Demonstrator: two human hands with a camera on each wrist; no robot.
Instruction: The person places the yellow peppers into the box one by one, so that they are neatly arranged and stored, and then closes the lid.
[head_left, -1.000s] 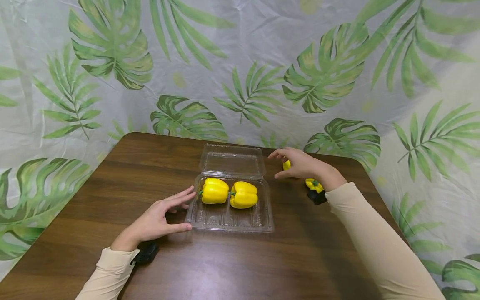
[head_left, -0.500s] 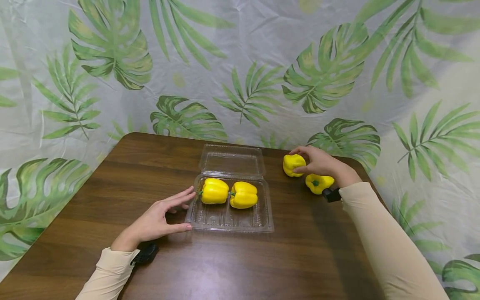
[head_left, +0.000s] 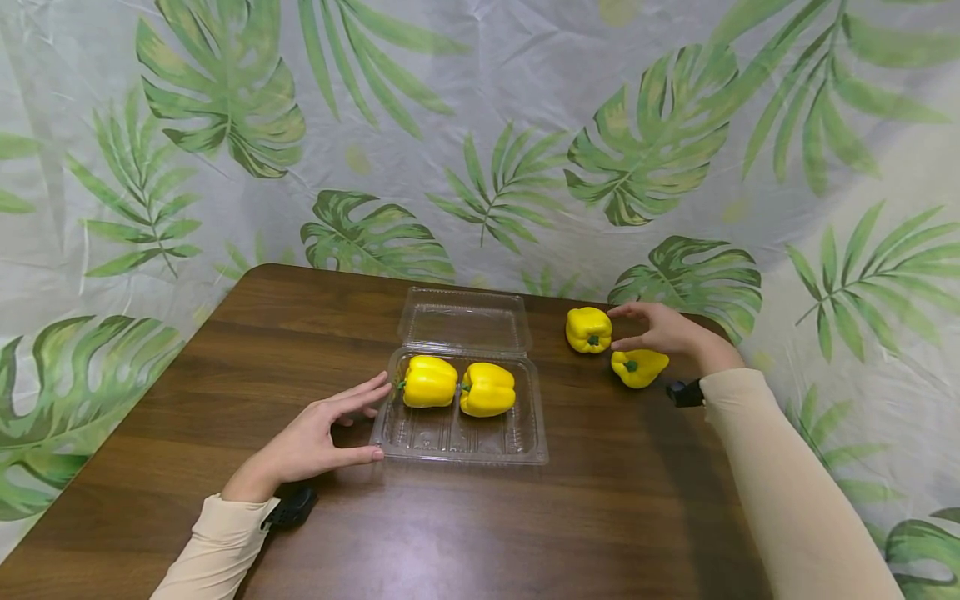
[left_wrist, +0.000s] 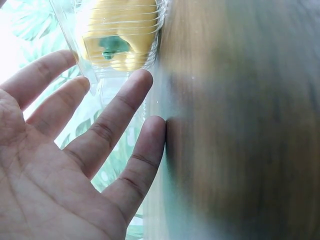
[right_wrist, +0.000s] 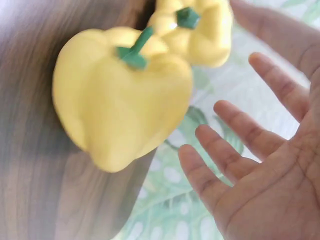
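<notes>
As the head view shows, the clear clamshell tray (head_left: 459,433) sits mid-bench with lid back and two yellow peppers inside, left pepper (head_left: 428,381) and right pepper (head_left: 487,389), front half bare. Left hand (head_left: 315,442) lies flat, fingers straight, fingertips at the tray's left edge; nothing held. Right hand (head_left: 663,329) is open, fingers extended just beside two loose peppers on the bench (head_left: 300,350): far pepper (head_left: 588,329) and near pepper (head_left: 637,367). Whether fingertips touch either is unclear. Judged step: packing the tray, picking up a loose pepper; next move calls for curling fingers round one and carrying it to the bare front half. Left wrist view: left hand (left_wrist: 75,155) splayed, fingers against the tray wall (left_wrist: 120,45), a pepper blurred behind the plastic; bench heavily blurred. Right wrist view: right hand (right_wrist: 260,165) open, palm empty, near pepper (right_wrist: 120,95) close but apart, far pepper (right_wrist: 200,30) cut off at the top; blur hides detail.
</notes>
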